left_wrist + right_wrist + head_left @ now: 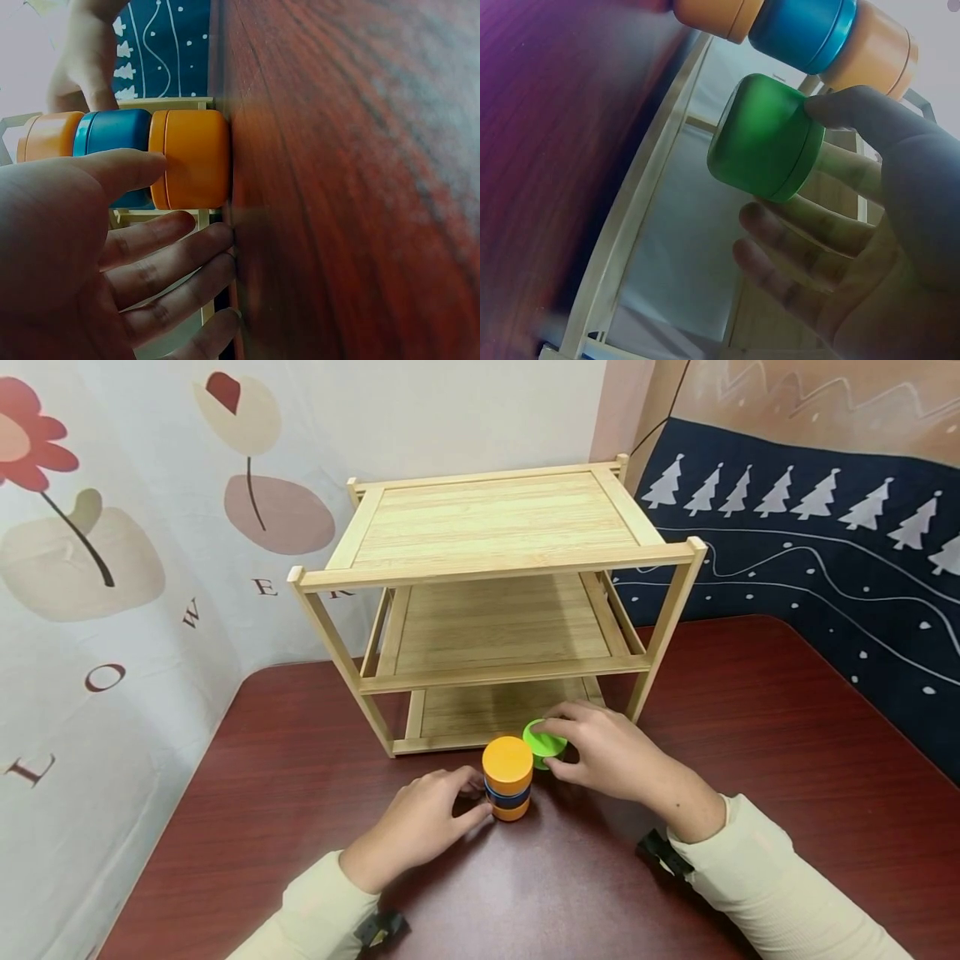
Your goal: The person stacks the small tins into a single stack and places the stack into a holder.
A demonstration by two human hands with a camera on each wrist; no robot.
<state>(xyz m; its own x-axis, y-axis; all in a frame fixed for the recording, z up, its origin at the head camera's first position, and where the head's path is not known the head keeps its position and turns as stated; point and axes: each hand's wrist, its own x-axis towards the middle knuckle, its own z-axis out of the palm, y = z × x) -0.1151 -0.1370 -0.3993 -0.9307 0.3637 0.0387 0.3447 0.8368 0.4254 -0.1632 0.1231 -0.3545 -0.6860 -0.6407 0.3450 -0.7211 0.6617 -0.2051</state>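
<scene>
Three small round lidded tins stand in a stack on the table: an orange top tin (508, 762), a blue middle tin (120, 127) and an orange bottom tin (196, 159). My left hand (423, 817) is at the stack's left side, its fingers loosely extended. Its thumb lies against or just in front of the bottom tin; contact is hard to tell. To the right of the stack, my right hand (611, 750) pinches a green tin (765, 139) between thumb and fingers. In the right wrist view this tin appears tilted and off the table.
A three-tier wooden shelf (502, 675) stands just behind the stack, its bottom board (487, 710) close to the tins. The dark red table (750, 710) extends on both sides. Behind are a flower-printed cloth (150, 527) and a dark tree-printed cloth (795, 552).
</scene>
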